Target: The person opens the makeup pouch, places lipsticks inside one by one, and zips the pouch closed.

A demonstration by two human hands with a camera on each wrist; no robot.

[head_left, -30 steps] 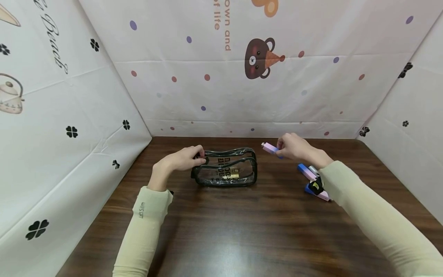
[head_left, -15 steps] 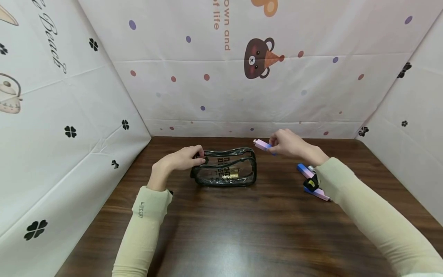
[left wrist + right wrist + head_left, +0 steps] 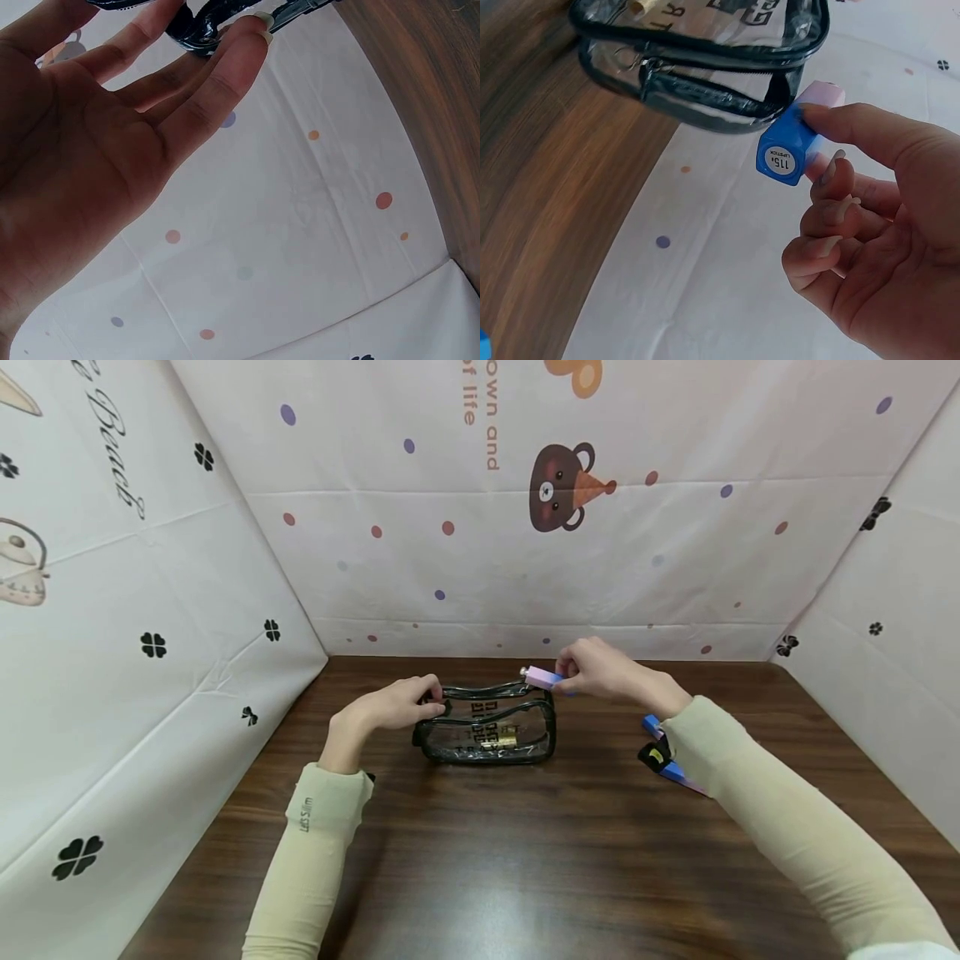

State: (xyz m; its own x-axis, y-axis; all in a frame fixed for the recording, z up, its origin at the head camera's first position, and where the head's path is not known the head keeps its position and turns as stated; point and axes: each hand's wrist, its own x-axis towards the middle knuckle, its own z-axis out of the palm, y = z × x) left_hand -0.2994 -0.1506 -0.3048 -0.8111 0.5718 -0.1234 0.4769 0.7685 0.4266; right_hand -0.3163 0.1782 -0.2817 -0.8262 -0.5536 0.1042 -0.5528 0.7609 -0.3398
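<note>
The right hand (image 3: 600, 670) is pinching the lipstick (image 3: 542, 677) at the pouch's (image 3: 487, 760) far right corner; the left hand (image 3: 397, 703) is gripping its left end. Firm bracing is probably preventing slips if the lipstick is brushing it.

The head camera looks forward and down to the far edge of the table (image 3: 495, 852); wrist cameras peer closely at the left fingers (image 3: 204, 111) and right fingers (image 3: 832, 219); head and right wrist share the pouch (image 3: 487, 727).
</note>
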